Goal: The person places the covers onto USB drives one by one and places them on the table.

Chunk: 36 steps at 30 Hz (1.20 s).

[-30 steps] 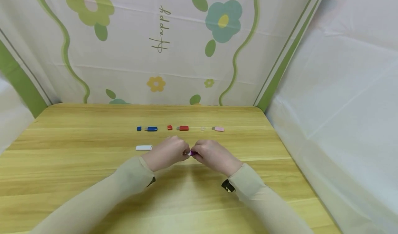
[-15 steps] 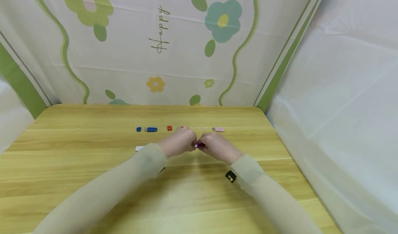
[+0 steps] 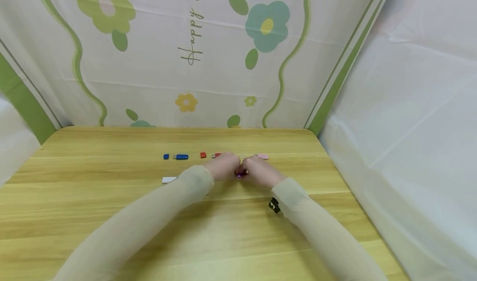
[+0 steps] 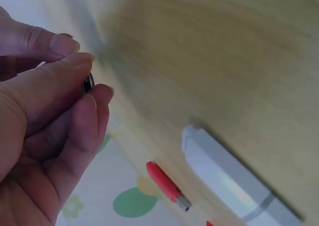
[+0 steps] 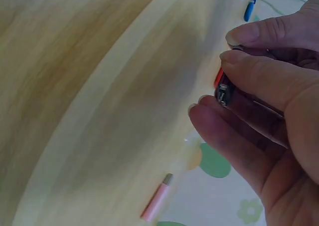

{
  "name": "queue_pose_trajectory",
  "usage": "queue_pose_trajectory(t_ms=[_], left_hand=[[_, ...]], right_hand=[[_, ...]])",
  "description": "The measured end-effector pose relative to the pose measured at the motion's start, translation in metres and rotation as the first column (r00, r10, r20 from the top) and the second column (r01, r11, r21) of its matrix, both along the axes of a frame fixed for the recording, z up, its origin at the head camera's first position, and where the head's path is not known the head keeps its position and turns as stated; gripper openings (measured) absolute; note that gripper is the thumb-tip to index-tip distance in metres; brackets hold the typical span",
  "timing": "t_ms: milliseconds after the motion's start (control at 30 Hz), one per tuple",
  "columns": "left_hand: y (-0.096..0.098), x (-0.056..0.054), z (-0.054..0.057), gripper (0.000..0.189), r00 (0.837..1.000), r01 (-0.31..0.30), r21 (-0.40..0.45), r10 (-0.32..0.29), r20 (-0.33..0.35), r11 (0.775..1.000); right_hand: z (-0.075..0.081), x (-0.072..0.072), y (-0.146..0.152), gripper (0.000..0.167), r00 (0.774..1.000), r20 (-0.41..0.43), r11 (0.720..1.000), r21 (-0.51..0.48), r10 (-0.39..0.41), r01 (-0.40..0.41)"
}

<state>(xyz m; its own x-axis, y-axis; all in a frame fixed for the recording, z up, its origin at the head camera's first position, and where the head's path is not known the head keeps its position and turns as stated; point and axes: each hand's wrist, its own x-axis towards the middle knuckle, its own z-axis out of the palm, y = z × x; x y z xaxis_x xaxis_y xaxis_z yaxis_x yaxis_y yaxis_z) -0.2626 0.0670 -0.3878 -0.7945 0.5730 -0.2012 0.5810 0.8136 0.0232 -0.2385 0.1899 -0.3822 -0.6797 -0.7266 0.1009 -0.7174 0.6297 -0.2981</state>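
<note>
In the head view my left hand [image 3: 225, 165] and right hand [image 3: 262, 172] meet just above the table, fingertips together. Between them they pinch a small purple and dark USB stick [image 3: 240, 174], mostly covered by fingers. The right wrist view shows a metallic end of this stick [image 5: 223, 93] below the right hand's forefinger. In the left wrist view only a dark sliver of the stick [image 4: 88, 83] shows between the left hand's fingers [image 4: 82, 116]. Whether the stick's parts are joined or apart is hidden.
Behind the hands lie a blue USB stick [image 3: 181, 156] with its blue cap [image 3: 166, 156], a red cap [image 3: 203, 155] beside a partly hidden red USB stick [image 4: 163, 181], and a pink USB stick [image 5: 156, 201]. A white stick [image 4: 224, 178] lies left; a patterned curtain [image 3: 149, 57] hangs behind.
Both hands have moved away from me, the left also rightward, bringing the purple USB stick along. The left arm now covers part of the white stick; the fingers have shifted on the purple one.
</note>
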Motion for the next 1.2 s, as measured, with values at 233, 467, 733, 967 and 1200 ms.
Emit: queue_pose_trajectory(t_ms=[233,467,733,967,1200], left_hand=[[-0.042,-0.009,-0.008,0.016,0.983,0.133,0.364,-0.17,0.071,0.922],[-0.043,-0.008,-0.007,0.022,0.981,0.052,0.351,-0.115,0.159,0.935],[-0.045,-0.01,-0.005,0.042,0.971,0.06,0.361,-0.139,0.197,0.93],[-0.044,-0.009,-0.003,0.053,0.971,0.072,0.338,-0.144,0.191,0.938],[-0.045,-0.008,-0.001,0.056,0.97,0.062,0.337,-0.135,0.2,0.94]], right_hand=[[-0.008,-0.007,0.0,0.005,0.999,0.028,0.998,0.042,-0.04,0.039],[-0.011,-0.01,-0.002,0.01,0.997,0.06,0.998,0.047,-0.042,0.04],[-0.016,-0.009,-0.006,0.009,0.996,0.055,0.997,0.02,-0.071,0.07],[-0.019,-0.008,-0.01,0.008,0.986,0.06,0.988,0.044,-0.153,0.151],[-0.02,-0.011,-0.013,0.009,0.979,0.075,0.981,0.056,-0.189,0.185]])
